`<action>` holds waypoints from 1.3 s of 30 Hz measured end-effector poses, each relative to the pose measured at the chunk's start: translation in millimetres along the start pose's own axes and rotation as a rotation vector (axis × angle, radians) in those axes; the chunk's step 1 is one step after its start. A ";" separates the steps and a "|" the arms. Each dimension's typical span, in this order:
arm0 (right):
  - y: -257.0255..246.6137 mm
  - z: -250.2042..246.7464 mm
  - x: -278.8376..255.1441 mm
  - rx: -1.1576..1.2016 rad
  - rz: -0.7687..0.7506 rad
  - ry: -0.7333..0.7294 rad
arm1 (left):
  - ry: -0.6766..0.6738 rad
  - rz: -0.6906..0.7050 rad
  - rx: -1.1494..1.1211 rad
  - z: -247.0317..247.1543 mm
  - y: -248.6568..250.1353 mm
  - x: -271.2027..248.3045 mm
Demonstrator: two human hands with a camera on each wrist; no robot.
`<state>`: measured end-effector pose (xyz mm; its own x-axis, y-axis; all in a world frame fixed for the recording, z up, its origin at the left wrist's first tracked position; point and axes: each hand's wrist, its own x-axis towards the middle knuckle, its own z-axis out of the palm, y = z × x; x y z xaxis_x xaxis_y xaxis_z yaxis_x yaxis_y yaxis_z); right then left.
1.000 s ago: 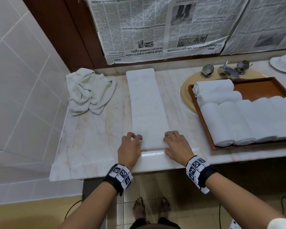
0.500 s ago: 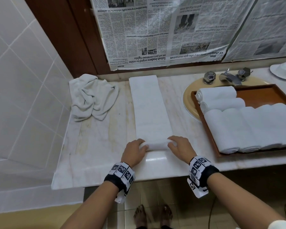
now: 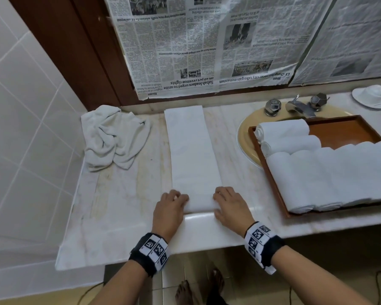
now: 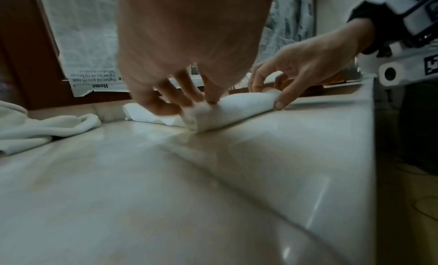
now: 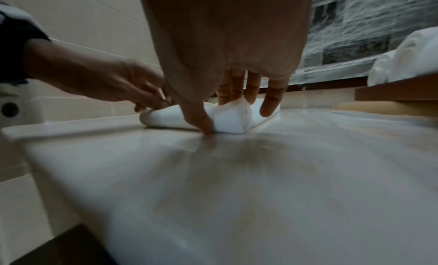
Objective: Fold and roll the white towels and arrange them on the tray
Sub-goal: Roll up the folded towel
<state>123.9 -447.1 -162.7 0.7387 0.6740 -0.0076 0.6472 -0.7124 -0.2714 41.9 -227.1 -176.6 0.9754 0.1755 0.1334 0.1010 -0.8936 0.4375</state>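
2 hands work the near end of a long folded white towel that lies flat as a narrow strip on the pale, glossy marble table. That near end is curled into a soft, thick roll at the table's front edge. The left hand curls its fingers over the roll's left end, and the right hand pinches the right end between thumb and fingers. To the right, a rectangular reddish-brown wooden tray with a raised rim sits partly over a cream oval sink. It carries rolled towels: plump white cylinders packed side by side, with 2 more lying crosswise behind them. A crumpled towel, greyer and loosely bunched, lies at the table's back left corner. Creased newspaper covers the wall behind.
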 end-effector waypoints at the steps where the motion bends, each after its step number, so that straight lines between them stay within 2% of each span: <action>1: -0.2 0.8 1.9 -0.013 -0.010 0.003 | -0.050 0.003 0.008 0.2 2.1 0.2; 4: 0.3 2.7 7.9 -0.003 -0.026 -0.006 | -0.165 -0.043 0.051 0.3 2.7 -0.6; 6: 3.2 -0.7 14.0 0.087 -0.006 -0.048 | -0.194 -0.033 0.090 0.9 4.1 -0.2; 9: 9.1 -10.3 20.0 0.168 0.032 -0.119 | -0.220 -0.089 0.003 -4.6 6.6 5.0; 13: 22.1 -13.3 18.4 0.397 0.110 -0.167 | -0.267 -0.149 -0.156 -17.4 0.9 10.8; 17: 27.4 -10.0 21.6 0.488 0.090 -0.078 | -0.237 -0.293 -0.354 -22.4 -4.6 14.9; 21: 25.7 -3.5 24.0 0.406 0.126 0.028 | -0.169 -0.352 -0.348 -21.4 -8.2 19.4; 23: 25.3 -3.6 24.0 0.374 0.131 -0.004 | -0.149 -0.357 -0.299 -18.1 -8.7 22.4; 26: 24.0 -5.3 25.9 0.219 0.050 -0.052 | -0.069 -0.354 -0.212 -18.1 -4.0 24.6; 28: 20.4 -5.7 28.7 0.133 0.022 -0.102 | -0.045 -0.278 -0.114 -17.9 1.8 22.9; 31: 19.7 -4.6 34.6 0.155 0.043 -0.134 | -0.122 -0.141 0.001 -13.3 7.8 15.0; 34: 22.0 -4.2 39.0 0.239 0.052 -0.150 | -0.180 -0.099 0.065 -9.1 4.9 9.5; 36: 23.7 -5.8 39.8 0.302 0.068 -0.161 | -0.187 -0.128 -0.008 -9.9 1.6 13.1; 39: 28.3 -13.3 38.5 0.410 0.105 -0.170 | -0.204 -0.227 -0.262 -18.2 -5.7 22.5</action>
<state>173.2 -444.0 -157.9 0.7325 0.6494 -0.2043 0.4172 -0.6653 -0.6191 59.7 -210.6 -159.9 0.9556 0.2474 -0.1602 0.2907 -0.7011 0.6511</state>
